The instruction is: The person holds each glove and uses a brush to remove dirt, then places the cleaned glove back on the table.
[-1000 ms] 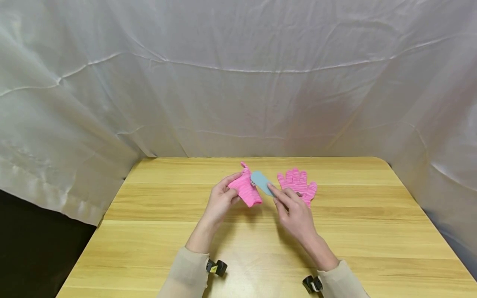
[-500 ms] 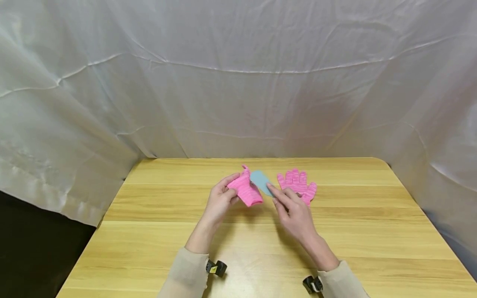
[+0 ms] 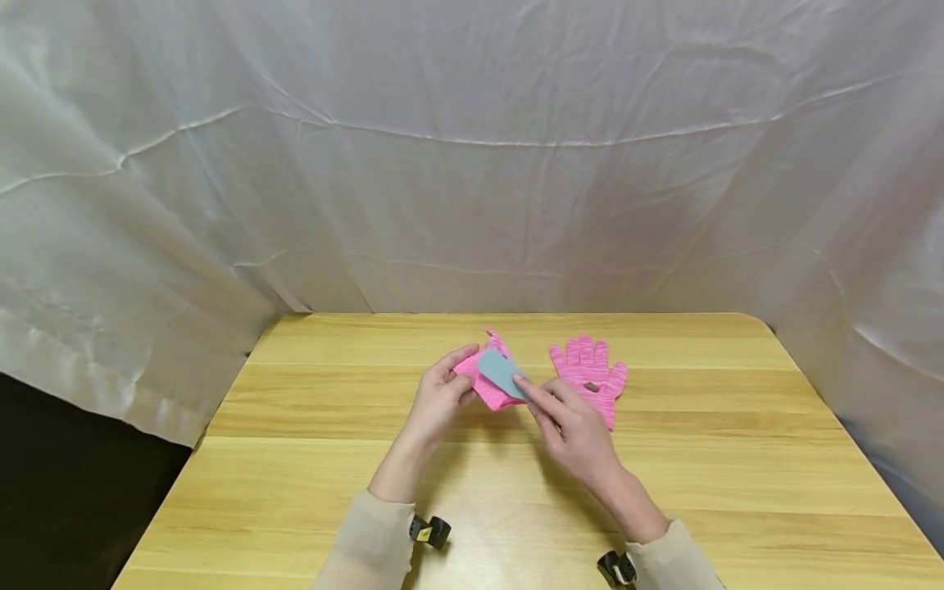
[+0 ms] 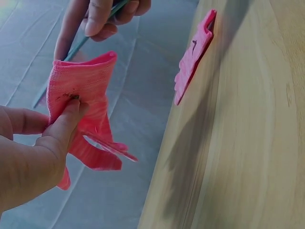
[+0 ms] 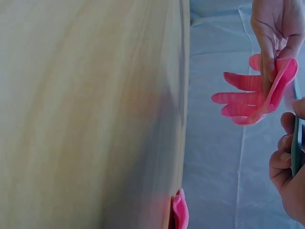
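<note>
My left hand point(image 3: 435, 401) pinches a pink knitted glove point(image 3: 488, 397) above the table, its thumb on one face. In the left wrist view the cuff faces up, its fingers dangle, and small dark specks show near the thumb point(image 4: 66, 119). A flat, light-blue tool with a rounded end point(image 3: 499, 370) lies over the glove in the head view. My right hand point(image 3: 578, 430) grips this tool, index finger stretched along it. Whether tool and cloth touch is hard to tell. A second pink glove point(image 3: 578, 370), with a dark hole or spot, lies flat just beyond the right hand.
A light wooden table point(image 3: 701, 475) stretches under both hands. Pale shiny curtains point(image 3: 472, 205) hang behind it and along both sides. Black cameras point(image 3: 431, 533) sit at the wrists, and a dark area point(image 3: 74, 483) lies at the lower left.
My right hand and the blue tool have moved left and slightly down, from beside the held glove to over it. The held glove has tilted a little; the second glove is less covered.
</note>
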The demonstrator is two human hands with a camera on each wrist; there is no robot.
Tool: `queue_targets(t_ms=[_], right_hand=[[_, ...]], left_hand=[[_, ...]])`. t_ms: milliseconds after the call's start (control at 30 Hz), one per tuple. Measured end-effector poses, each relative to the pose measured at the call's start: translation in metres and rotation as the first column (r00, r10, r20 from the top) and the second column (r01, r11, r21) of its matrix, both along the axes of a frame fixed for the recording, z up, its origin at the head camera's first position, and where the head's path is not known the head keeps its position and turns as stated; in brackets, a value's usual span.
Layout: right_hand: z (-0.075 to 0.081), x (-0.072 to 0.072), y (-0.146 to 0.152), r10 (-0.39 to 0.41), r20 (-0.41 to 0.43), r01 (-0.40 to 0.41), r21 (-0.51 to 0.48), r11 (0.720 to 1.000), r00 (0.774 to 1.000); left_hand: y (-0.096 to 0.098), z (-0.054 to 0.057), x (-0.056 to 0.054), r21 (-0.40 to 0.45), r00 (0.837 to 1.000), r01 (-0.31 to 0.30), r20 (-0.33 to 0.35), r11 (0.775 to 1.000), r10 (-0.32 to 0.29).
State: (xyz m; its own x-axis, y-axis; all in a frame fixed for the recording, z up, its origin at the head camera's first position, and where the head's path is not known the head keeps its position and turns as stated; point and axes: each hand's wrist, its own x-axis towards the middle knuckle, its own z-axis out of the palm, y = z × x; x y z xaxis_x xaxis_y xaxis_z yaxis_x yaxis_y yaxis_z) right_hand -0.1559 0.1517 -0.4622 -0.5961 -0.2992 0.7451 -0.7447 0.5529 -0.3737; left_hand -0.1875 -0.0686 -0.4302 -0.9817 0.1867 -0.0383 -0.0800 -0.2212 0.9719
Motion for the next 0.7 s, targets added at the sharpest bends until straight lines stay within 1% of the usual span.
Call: queue_targets(t_ms=[100, 200, 400, 700], right_hand=[[-0.0021, 0.0011, 0.0, -0.017, 0.019, 0.016, 0.039, 0.999, 1.0], [-0.0025, 0.0017, -0.0001, -0.042, 0.046, 0.04, 0.05, 0.998, 0.998], [-0.0018, 0.0015, -0.0002, -0.084, 0.073, 0.081, 0.047, 0.996, 0.994], [-0.0051, 0.0002, 0.0015, -0.114, 0.109, 0.11, 0.043, 0.993, 0.987]], left_hand=[[0.0004, 0.0001, 0.0003, -0.002, 1.0, 0.008, -0.003, 1.0, -0.008], [0.0006, 0.0008, 0.0006, -0.001, 1.0, 0.004, 0.011, 1.0, -0.004], [-0.0006, 0.0008, 0.0005, -0.001, 1.0, 0.0, 0.009, 1.0, 0.0], [-0.0015, -0.0002, 0.0004, 0.006, 1.0, 0.001, 0.012, 1.0, -0.002]])
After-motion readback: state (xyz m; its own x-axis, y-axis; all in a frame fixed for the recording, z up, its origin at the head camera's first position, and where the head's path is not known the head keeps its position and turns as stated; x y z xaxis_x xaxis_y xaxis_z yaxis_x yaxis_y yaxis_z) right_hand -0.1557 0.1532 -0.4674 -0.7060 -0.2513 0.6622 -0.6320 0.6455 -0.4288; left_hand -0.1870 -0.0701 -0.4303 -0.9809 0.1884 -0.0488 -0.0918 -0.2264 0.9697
